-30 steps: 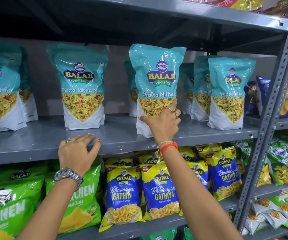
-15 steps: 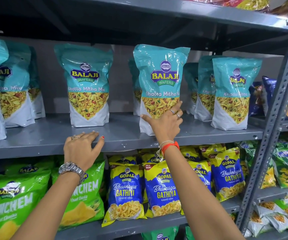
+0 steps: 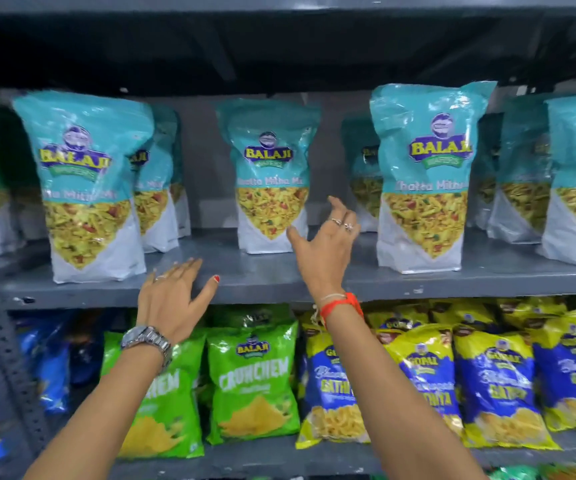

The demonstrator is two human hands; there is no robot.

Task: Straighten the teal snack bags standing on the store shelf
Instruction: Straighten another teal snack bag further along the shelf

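Several teal Balaji snack bags stand on the grey shelf [image 3: 279,282]. One teal bag [image 3: 267,174] stands upright further back at the middle. A second teal bag [image 3: 425,178] stands near the front edge at the right, and a third teal bag [image 3: 87,188] at the left. More teal bags stand behind them and at the far right. My right hand [image 3: 324,244] hovers with fingers spread, holding nothing, just right of the middle bag's lower corner. My left hand [image 3: 175,299] lies open, its fingers on the shelf's front edge.
The shelf below holds green Crunchem bags [image 3: 252,382] and blue-yellow Gathiya bags [image 3: 425,386]. A perforated grey upright [image 3: 6,358] runs down the left side. A dark shelf [image 3: 279,46] hangs low over the teal bags.
My right hand let go of the right teal bag and moved left toward the middle bag. The view swung left. My left hand stayed at the shelf edge.
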